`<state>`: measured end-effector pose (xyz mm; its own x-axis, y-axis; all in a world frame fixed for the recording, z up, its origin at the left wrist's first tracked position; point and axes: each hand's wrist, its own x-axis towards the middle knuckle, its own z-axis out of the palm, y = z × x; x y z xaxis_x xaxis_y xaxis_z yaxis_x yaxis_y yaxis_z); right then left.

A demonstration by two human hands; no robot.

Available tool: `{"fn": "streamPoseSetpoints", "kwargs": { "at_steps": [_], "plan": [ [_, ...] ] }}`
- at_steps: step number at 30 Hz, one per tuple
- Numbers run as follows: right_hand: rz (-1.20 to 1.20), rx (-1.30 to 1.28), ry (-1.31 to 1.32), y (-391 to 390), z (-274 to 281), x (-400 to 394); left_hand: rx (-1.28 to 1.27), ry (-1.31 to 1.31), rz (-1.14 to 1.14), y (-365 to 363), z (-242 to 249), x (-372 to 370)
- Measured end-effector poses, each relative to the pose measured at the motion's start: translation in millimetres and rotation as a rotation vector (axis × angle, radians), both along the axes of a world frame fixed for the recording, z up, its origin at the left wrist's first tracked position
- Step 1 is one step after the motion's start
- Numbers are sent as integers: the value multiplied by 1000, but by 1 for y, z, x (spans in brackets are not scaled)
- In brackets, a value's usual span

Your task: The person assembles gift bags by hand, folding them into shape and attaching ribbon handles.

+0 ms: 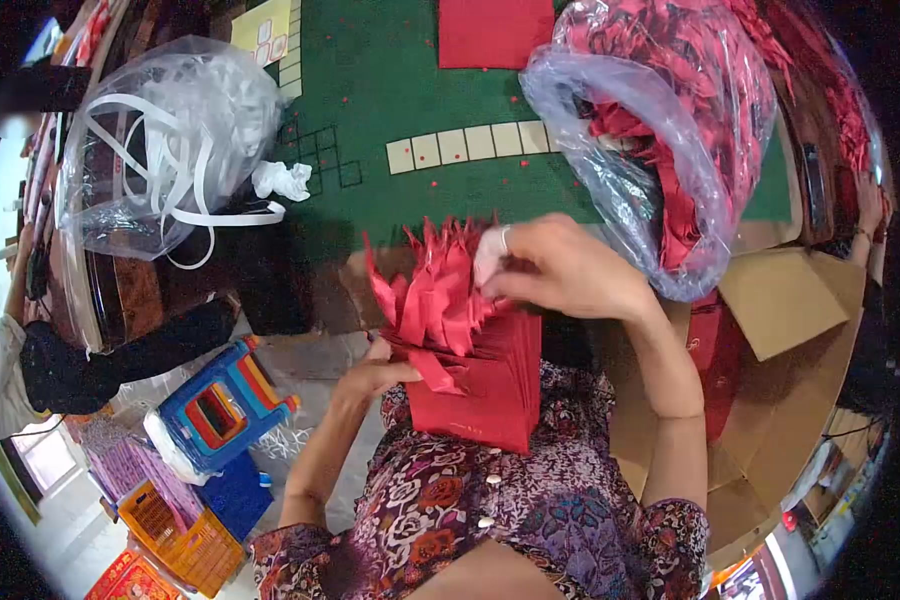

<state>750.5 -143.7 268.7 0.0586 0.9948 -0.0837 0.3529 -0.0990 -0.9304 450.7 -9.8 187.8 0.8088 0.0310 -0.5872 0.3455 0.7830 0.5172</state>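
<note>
A thick stack of red paper bags or envelopes (475,400) rests upright against my lap, at the green table's near edge. Pointed red ribbon-like strips (435,290) stick up and fold over from its top. My left hand (370,375) grips the stack's left side, with part of its fingers hidden behind the red paper. Over the top right of the stack, my right hand (560,265) has its fingers pinched at the strips. White wrapping covers a fingertip there. The exact piece between those fingers is partly hidden.
A clear bag of red strips (670,130) lies at the table's right. White straps spill from another plastic bag (180,130) at left. An open cardboard box (770,420) stands by my right arm. A blue plastic stool-like item (220,405) is at lower left. Other people sit at both sides.
</note>
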Motion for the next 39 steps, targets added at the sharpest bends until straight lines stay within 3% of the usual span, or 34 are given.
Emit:
{"fn": "streamPoseSetpoints", "kwargs": {
  "at_steps": [2, 5, 7, 9, 11, 13, 15, 18, 20, 22, 24, 27, 29, 30, 33, 34, 37, 39],
  "plan": [
    [-146, 123, -81, 11, -7, 2, -148, -26, -16, 1, 1, 1],
    [-197, 203, -195, 28, -33, -1, 2, -49, -228, 2, -12, 4],
    [-197, 123, -231, 30, -40, -5, -16, 41, -217, 3, -6, 1],
    [-340, 279, -275, 25, -44, -4, 5, 16, -151, 2, -23, -6],
    [-406, 132, -179, 9, -22, 4, 118, -18, -170, 2, -29, -8],
    [-322, 14, 164, -8, -16, 11, 233, -56, -191, 3, -28, -7],
    [-184, -98, 262, -19, -8, 11, 261, 60, -221, 2, -20, -4],
    [-114, -80, 268, -15, -11, -1, 63, 103, -114, 4, -48, -20],
    [-346, -100, 140, -5, -22, -5, -6, 154, -99, 8, -56, -24],
    [-361, -58, -8, 3, -27, -4, -71, 203, -82, 11, -52, -23],
    [-369, 24, -109, 12, -44, -11, 27, 6, -157, 9, -34, -14],
    [-388, 131, -179, 18, -50, -15, 220, -27, -351, 10, -56, -22],
    [-550, 99, -257, 11, -29, -11, 295, -15, -314, 5, -56, -27],
    [-579, 81, -135, 5, -12, -8, 365, -4, -280, 3, -56, -29],
    [-193, 40, 272, -21, 19, -3, 188, 40, -133, -2, -37, -23],
    [-70, 173, 316, -22, 18, -10, 189, 35, -130, -2, -33, -21],
    [25, 151, 180, -17, 18, -34, 145, -12, -154, -3, -18, -13],
    [39, 124, 186, -8, 15, -34, 254, 27, -259, -8, 5, -3]
  ]
}}
